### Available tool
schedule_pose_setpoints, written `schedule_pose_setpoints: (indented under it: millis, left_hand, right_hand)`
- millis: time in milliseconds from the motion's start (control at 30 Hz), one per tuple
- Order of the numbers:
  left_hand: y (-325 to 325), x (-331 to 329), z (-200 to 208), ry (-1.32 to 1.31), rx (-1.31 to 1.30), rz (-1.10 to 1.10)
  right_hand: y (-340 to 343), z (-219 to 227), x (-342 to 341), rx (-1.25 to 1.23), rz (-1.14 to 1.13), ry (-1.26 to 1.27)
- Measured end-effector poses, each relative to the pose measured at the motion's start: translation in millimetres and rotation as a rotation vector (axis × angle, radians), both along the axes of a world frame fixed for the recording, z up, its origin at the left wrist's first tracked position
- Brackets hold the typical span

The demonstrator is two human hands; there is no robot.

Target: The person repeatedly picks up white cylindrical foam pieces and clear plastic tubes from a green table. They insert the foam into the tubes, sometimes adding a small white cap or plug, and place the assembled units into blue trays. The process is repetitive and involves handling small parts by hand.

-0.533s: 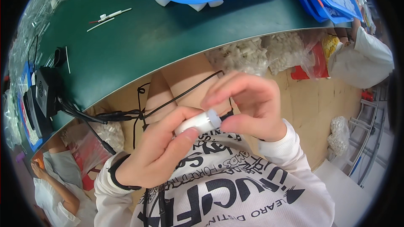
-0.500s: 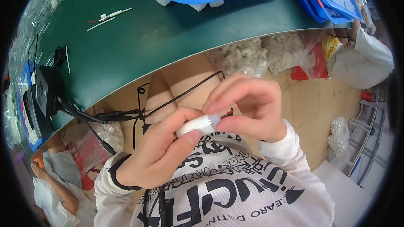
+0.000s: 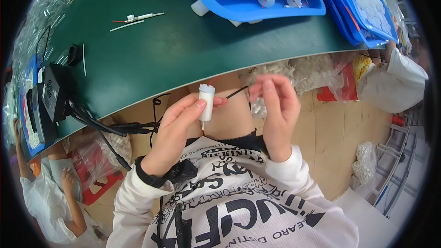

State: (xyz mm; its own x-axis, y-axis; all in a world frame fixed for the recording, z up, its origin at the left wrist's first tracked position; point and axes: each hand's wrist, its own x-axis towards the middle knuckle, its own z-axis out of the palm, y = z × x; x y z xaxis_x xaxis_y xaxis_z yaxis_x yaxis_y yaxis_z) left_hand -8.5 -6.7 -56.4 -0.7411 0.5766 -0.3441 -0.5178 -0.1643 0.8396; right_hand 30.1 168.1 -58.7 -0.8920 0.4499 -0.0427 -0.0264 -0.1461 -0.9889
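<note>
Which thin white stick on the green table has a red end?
The stick nearest the blue tray, with a small white knob on it. The plain stick beside it and the far-left stick show no red.

Head-worn fisheye, looking down, fairly near

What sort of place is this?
Probably a small-parts assembly workshop: a green worktable, blue trays with small white parts, and bagged white pieces underneath.
</note>
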Motion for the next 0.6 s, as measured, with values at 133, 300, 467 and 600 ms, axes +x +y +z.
schedule_pose_setpoints:
  millis: [133, 300, 467, 600]
  left_hand:
    - [2.9, 0.5, -6.2, 0.035, -0.045, 0.063]
    - [9.2, 3.4, -5.6, -0.060, -0.044, 0.126]
    - [7.4, -1.7, 2.1, -0.189, -0.076, 0.101]
    - [2.6, -5.3, 2.4, -0.200, -0.109, 0.060]
  right_hand:
    - [-11.3, -19.7, 22.5, 0.063, 0.225, -0.178]
    - [-39.8, -15.2, 14.7, 0.034, 0.455, -0.134]
    - [-56.2, -11.1, 10.2, -0.079, 0.429, -0.251]
    - [-62.6, -11.6, 10.8, -0.041, 0.418, -0.253]
